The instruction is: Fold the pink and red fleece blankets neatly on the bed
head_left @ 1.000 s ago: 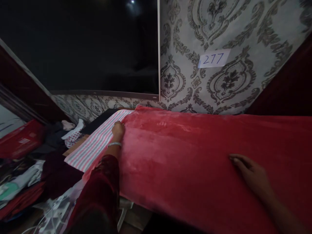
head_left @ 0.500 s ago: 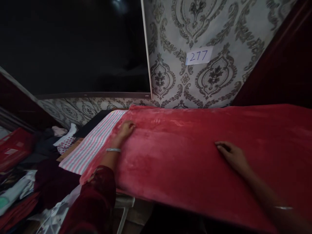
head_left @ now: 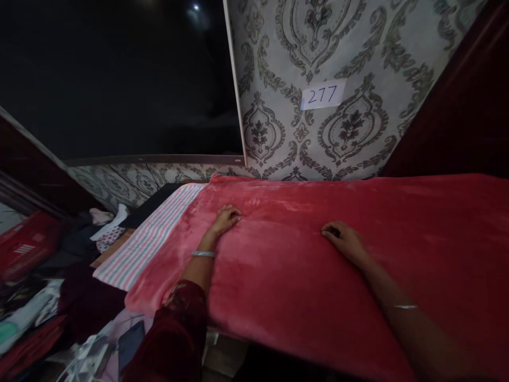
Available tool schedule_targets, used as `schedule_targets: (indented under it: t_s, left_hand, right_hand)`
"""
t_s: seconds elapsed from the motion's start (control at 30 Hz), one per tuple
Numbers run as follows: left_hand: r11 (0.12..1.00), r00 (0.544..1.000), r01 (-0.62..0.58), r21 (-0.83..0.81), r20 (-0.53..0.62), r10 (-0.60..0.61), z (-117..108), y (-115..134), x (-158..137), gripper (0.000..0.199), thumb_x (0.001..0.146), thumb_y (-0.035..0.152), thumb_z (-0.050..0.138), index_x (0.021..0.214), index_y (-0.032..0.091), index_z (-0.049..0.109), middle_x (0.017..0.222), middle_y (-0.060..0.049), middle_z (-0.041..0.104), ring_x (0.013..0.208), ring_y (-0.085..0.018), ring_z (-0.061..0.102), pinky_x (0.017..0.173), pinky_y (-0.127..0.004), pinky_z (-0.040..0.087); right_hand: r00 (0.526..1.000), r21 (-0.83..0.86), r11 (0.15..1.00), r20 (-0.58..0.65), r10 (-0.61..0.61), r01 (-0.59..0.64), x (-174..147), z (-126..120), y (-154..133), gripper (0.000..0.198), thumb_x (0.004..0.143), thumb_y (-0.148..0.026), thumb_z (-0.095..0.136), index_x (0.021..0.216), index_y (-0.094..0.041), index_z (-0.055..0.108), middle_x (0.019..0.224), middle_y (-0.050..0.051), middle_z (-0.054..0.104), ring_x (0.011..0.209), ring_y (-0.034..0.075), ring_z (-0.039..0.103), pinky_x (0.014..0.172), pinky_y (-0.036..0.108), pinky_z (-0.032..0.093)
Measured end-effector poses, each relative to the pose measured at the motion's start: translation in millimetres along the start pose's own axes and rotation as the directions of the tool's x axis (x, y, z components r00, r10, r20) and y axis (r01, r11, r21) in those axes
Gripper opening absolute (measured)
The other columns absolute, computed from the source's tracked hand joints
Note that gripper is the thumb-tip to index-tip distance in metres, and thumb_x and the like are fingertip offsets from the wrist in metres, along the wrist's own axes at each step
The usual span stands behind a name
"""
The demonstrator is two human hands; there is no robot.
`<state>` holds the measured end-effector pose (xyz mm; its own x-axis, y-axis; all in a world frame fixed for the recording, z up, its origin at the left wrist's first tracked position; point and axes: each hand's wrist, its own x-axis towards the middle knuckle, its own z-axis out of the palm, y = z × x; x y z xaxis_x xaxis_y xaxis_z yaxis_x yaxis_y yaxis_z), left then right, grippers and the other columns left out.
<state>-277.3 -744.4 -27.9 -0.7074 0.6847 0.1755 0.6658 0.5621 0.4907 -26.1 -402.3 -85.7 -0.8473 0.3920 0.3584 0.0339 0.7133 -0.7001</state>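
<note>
A large red plush blanket (head_left: 270, 297) lies spread flat over the surface before me, with a paler pink area on its left half. My left hand (head_left: 226, 218) is over that paler part, fingers curled and thumb close to the fingertips. To the right, my right hand (head_left: 345, 241) is over the blanket's middle, thumb and forefinger closed in a pinch. Whatever either hand may hold is too small or hidden to make out. From under the blanket's left edge shows a pink, white and grey striped cloth (head_left: 153, 236).
A big dark screen (head_left: 119, 79) and patterned wallpaper rise behind the blanket. A paper marked 277 (head_left: 324, 94) is on the wall. At left are piled clothes (head_left: 89, 294), a red bag or box (head_left: 26, 244), a phone (head_left: 131, 342) and white cables or plugs (head_left: 89, 358).
My left hand has shifted right and slightly nearer me. My right hand has moved left, so the two are closer together. The blanket looks unmoved, and the phone has come into view.
</note>
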Motion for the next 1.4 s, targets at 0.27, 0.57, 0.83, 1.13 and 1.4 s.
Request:
schedule_targets:
  t_s: [0.27, 0.57, 0.83, 1.13, 1.4]
  left_hand:
    - [0.998, 1.0, -0.001, 0.063, -0.014, 0.002, 5, 6, 8, 0.014, 0.081, 0.014, 0.058, 0.069, 0.021, 0.06, 0.088, -0.006, 0.067, 0.094, -0.02, 0.06, 0.1, -0.037, 0.045]
    - [0.995, 0.978, 0.019, 0.097, -0.207, 0.002, -2, 17, 5, 0.012, 0.087, 0.019, 0.046, 0.076, 0.024, 0.049, 0.086, -0.006, 0.065, 0.089, -0.021, 0.061, 0.089, -0.034, 0.049]
    - [0.989, 0.913, -0.039, 0.145, -0.397, 0.094, -4, 21, 4, 0.012, 0.088, 0.018, 0.042, 0.079, 0.025, 0.044, 0.084, -0.007, 0.062, 0.083, -0.022, 0.06, 0.081, -0.035, 0.049]
    - [0.959, 0.789, -0.148, 0.242, -0.555, 0.262, -9, 20, 5, 0.012, 0.088, 0.018, 0.044, 0.08, 0.025, 0.044, 0.086, -0.007, 0.061, 0.083, -0.021, 0.059, 0.08, -0.035, 0.049]
    - [0.973, 0.766, -0.114, 0.201, -0.606, 0.215, -11, 24, -1, 0.009, 0.091, 0.021, 0.045, 0.084, 0.024, 0.048, 0.082, -0.004, 0.062, 0.079, -0.019, 0.061, 0.077, -0.032, 0.049]
  right_hand:
    - [0.996, 0.049, 0.996, 0.053, -0.071, 0.068, -2, -8, 0, 0.021, 0.083, -0.04, 0.06, 0.086, -0.022, 0.071, 0.083, 0.006, 0.069, 0.075, 0.02, 0.062, 0.069, 0.033, 0.049]
    - [0.984, -0.11, 0.978, 0.006, -0.178, 0.177, -5, -5, -4, 0.031, 0.089, -0.045, 0.062, 0.109, -0.024, 0.073, 0.092, 0.008, 0.068, 0.087, 0.025, 0.062, 0.081, 0.04, 0.051]
    - [0.963, -0.257, 0.929, 0.019, -0.27, 0.266, -4, -4, -7, 0.039, 0.09, -0.048, 0.064, 0.123, -0.029, 0.072, 0.113, 0.012, 0.065, 0.104, 0.031, 0.059, 0.091, 0.049, 0.049]
    - [0.962, -0.329, 0.905, 0.039, -0.271, 0.269, -7, 0, -18, 0.048, 0.089, -0.052, 0.067, 0.131, -0.028, 0.068, 0.121, 0.014, 0.064, 0.11, 0.033, 0.057, 0.088, 0.049, 0.048]
    - [0.955, -0.26, 0.923, -0.01, -0.298, 0.285, -3, 6, -24, 0.019, 0.096, -0.022, 0.051, 0.086, -0.024, 0.068, 0.094, 0.009, 0.069, 0.089, 0.025, 0.06, 0.076, 0.039, 0.044]
